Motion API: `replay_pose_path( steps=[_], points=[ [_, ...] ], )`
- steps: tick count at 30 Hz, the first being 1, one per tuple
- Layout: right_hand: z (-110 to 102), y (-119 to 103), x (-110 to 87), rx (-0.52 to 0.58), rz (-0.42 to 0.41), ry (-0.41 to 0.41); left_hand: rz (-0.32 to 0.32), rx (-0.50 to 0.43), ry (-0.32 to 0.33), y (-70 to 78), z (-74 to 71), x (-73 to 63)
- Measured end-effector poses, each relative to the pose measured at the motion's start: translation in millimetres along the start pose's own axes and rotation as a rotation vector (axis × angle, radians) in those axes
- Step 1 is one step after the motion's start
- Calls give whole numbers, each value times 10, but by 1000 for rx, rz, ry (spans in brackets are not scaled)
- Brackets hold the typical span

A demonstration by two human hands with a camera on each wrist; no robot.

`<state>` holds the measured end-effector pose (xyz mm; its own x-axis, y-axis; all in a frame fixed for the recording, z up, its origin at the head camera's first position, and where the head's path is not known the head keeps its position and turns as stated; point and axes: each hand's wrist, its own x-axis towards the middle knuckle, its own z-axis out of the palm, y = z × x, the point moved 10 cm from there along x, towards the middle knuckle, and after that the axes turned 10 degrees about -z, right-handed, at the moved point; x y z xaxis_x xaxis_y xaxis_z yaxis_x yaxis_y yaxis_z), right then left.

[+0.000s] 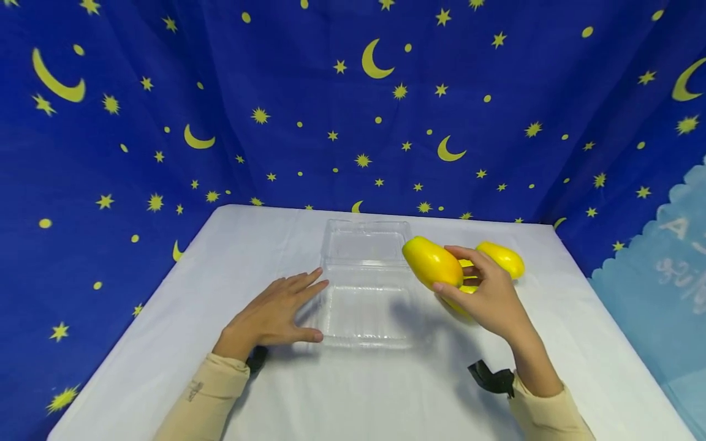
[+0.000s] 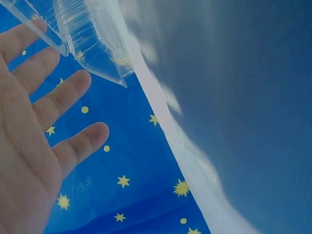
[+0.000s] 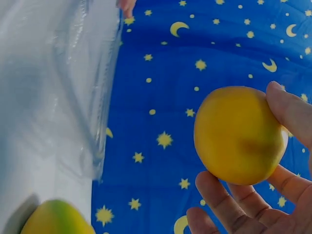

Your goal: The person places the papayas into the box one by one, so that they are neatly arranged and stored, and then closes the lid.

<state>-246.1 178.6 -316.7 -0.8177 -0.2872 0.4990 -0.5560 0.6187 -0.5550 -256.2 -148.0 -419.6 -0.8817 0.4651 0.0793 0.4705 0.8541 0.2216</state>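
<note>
Pinching a glossy yellow oval fruit (image 1: 432,262) in my right grip (image 1: 493,295), left grip (image 1: 276,313) wide, I'm risking slippage from its smoothness.

My bare left hand (image 1: 278,311) spreads its fingers (image 1: 313,291), thumb apart; my bare right hand (image 1: 491,297) curls in a grip, thumb opposing its fingers.

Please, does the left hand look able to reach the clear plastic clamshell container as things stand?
Probably yes: the left hand holds nothing and is right beside the clear plastic clamshell container, with nothing visible blocking the way.
</note>
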Motion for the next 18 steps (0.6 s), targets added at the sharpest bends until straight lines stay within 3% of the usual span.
replay_pose_path(
  steps=[10, 18],
  points=[
    [185, -52, 150, 89, 5, -31, -28, 4, -19, 16, 20, -28],
    [524, -71, 147, 314, 88, -154, -12, 19, -5, -8, 11, -15]
  ],
)
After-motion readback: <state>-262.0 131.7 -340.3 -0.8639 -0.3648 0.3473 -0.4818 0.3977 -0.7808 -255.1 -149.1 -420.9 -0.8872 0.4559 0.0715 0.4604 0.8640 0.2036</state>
